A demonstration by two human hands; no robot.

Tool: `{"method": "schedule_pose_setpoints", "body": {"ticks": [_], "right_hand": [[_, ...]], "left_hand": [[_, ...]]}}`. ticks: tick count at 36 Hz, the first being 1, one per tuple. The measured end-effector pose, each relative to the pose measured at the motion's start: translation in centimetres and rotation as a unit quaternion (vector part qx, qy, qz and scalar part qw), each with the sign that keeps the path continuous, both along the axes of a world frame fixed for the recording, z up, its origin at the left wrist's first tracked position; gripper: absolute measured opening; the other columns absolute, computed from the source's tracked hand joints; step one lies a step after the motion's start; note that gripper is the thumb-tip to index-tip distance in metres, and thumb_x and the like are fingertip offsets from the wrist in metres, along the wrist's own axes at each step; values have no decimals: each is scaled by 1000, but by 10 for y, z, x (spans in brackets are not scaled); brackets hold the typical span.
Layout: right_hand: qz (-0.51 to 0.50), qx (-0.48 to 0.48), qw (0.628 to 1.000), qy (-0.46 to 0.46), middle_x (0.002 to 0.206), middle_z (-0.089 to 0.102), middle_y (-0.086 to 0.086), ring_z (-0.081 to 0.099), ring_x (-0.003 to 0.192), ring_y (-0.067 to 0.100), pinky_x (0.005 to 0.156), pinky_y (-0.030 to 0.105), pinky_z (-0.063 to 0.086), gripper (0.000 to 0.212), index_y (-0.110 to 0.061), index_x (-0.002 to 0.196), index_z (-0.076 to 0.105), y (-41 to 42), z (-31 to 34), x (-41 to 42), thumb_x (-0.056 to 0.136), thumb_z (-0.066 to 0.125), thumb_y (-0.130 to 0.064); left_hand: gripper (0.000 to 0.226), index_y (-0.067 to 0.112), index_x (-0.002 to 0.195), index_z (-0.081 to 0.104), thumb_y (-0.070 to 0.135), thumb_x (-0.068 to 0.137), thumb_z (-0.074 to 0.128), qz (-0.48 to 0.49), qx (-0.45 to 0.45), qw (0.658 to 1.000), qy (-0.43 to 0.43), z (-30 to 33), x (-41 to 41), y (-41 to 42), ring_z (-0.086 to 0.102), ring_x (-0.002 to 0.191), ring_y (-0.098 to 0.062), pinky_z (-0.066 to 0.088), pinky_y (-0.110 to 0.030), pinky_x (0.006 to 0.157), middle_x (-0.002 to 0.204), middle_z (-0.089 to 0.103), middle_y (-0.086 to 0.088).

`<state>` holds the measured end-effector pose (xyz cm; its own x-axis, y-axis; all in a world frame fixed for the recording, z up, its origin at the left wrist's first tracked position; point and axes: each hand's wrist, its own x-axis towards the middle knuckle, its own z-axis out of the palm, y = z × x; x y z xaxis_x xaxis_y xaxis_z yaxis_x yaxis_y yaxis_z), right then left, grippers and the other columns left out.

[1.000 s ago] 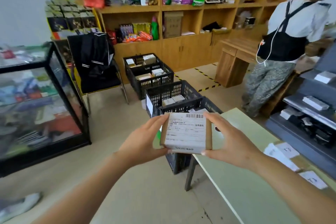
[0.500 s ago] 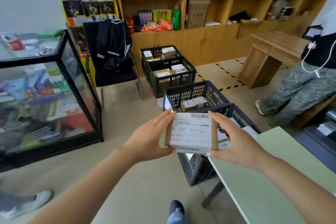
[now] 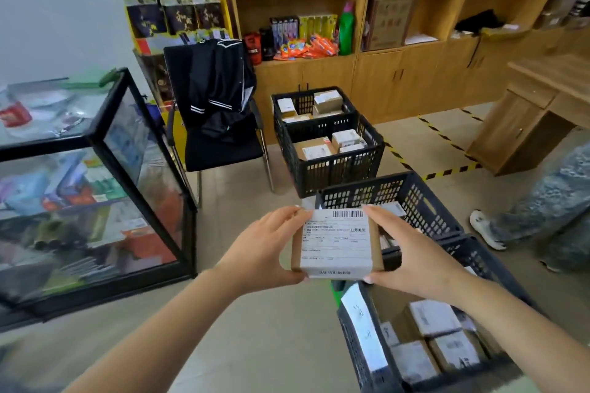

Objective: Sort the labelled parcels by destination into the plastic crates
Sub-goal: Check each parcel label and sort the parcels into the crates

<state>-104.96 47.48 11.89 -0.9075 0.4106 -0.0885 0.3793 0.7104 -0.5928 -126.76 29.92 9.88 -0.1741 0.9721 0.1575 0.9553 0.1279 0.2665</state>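
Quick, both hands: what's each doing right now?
Left hand: grips the left side of the labelled parcel.
Right hand: grips the same parcel's right side.

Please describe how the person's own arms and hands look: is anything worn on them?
Both forearms are bare, with no sleeves in view. The left hand and right hand wear no gloves, rings, watch or bracelet. The fingernails look pale and slightly long.

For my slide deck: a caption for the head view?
Both hands hold a labelled parcel above four black crates.
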Motion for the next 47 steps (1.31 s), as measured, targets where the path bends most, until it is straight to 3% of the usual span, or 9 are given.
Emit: {"method": "schedule_pose_setpoints", "body": {"ticks": [11,15,19,24,28,33,39,44,47], "right_hand": [[-82,-3,997,-16,145,-3,-42,10,128,-20,103,12,24,102,-55,143,0,83,-24,-133,79,77,-35],[-166,-43,985,4,154,6,-33,17,138,-9,112,23,29,95,-51,147,8,107,-32,-171,83,73,-26],[-247,-76,965,33,141,5,-49,18,132,-15,101,12,31,91,-53,148,8,129,-45,-194,87,68,-21],[-326,-114,937,48,143,25,-39,34,126,-12,102,21,41,83,-55,145,12,162,-67,-201,90,65,-23],[-383,-146,911,47,116,28,-57,40,108,-24,90,7,38,73,-74,122,8,201,-84,-196,94,60,-30],[-421,-173,890,17,132,27,-32,35,119,-8,102,20,36,75,-43,151,9,250,-102,-189,95,58,-33],[-460,-187,868,8,136,34,-23,42,122,2,102,29,44,74,-38,152,9,304,-115,-188,96,56,-32],[-503,-181,845,5,146,35,-18,45,121,4,97,32,48,76,-41,152,8,339,-133,-193,96,57,-26],[-532,-186,826,-1,144,35,-20,45,119,1,100,31,47,74,-41,151,11,354,-146,-196,96,58,-25]], "left_hand": [[105,30,152,22,60,65,73,-115,-2,993,11,-29,-162,121,39,116,-15,36,-20,93,133,36,-2],[105,25,151,23,62,65,72,-158,0,987,-5,-30,-211,174,43,114,-15,46,-25,91,132,33,0],[103,23,150,25,64,65,67,-201,2,979,-21,-38,-243,233,43,115,-15,49,-26,89,132,35,-2],[105,23,149,23,66,64,66,-251,-29,967,-41,-62,-248,301,43,112,-15,52,-28,86,131,36,-5],[100,17,147,33,66,65,64,-270,-52,959,-70,-85,-242,361,48,111,-18,54,-30,84,128,43,-8],[101,30,148,23,71,62,59,-265,-97,955,-90,-106,-232,426,51,114,-18,49,-25,88,133,36,-2],[106,21,151,24,58,66,76,-292,-127,945,-70,-123,-223,494,48,115,-19,47,-26,91,137,33,-5],[106,21,151,14,74,70,58,-318,-141,937,22,-138,-214,542,39,119,-22,38,-35,105,134,32,-5],[108,24,152,9,72,71,61,-339,-188,922,-16,-153,-215,572,38,121,-20,39,-33,103,135,26,-3]]}}
